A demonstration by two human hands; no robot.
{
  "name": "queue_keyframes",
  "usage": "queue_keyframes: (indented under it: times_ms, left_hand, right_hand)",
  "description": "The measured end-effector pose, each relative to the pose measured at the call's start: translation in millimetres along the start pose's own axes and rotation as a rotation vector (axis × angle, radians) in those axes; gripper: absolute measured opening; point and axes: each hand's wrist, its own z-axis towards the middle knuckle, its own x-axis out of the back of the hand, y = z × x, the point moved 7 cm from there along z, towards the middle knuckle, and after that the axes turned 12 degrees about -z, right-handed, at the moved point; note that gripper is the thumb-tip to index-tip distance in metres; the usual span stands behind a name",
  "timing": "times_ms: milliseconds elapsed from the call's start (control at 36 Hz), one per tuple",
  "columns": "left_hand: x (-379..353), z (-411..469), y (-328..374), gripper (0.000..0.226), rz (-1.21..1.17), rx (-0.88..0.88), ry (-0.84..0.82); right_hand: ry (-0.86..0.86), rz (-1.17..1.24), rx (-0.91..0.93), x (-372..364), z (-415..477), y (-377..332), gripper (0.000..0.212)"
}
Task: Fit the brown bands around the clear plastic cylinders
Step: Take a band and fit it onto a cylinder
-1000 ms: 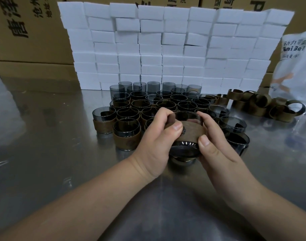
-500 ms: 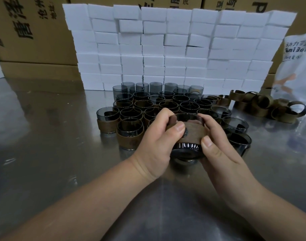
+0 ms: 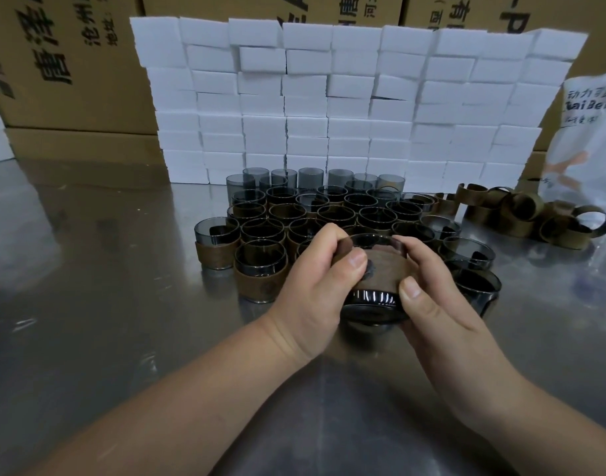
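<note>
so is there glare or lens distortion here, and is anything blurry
Head view: glare patches on the metal table; wide-angle distortion slants the white block wall at its sides; the held cylinder, left hand and right hand look sharp.

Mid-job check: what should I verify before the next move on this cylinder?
1. Grip: left hand and right hand both hold the cylinder: ok.
2. Brown band is around the cylinder, under both thumbs: ok.
3. Band seated to the base: not ok, bare plastic shows below it.
4. Band level all round: cannot tell, fingers hide the far side.
5. Loose bands in supply, piled at the right: ok.
6. Set-down spot: bare table left of the banded cylinders: ok.
</note>
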Motion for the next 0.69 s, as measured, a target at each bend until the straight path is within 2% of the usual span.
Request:
queue_keyframes:
  times_ms: [56,167,306,445,500,583,695]
  left_hand:
    - [3,1,-2,0.030,-0.024,-0.015,0.025]
    - [13,2,-1,0.018,-0.080,-0.088,0.090]
    - [47,4,4,0.019,-0.017,-0.131,0.374]
    - [64,21,20,0.005,0.245,-0.128,0.572]
    - [70,39,22,0.011,0.326,-0.101,0.626]
    - [81,75,20,0.017,0.469,-0.029,0.648]
    - [92,127,15,0.004,0.673,0.065,0.485]
  right_hand:
    - [-0.022,-0.020,0.052,1,-13,2,0.043]
    - [0.073,-0.092,0.125,18,-5,6,0.034]
    - [0.245,-0.143,0.180,29,-7,0,0.031]
    - [0.317,-0.221,0.249,27,-14,-10,0.023]
    - [0.281,-0.287,0.280,18,-16,-13,0.024]
    - [0.227,-0.349,0.295,6,-18,-12,0.023]
    - [0.221,-0.366,0.302,5,-20,-14,0.021]
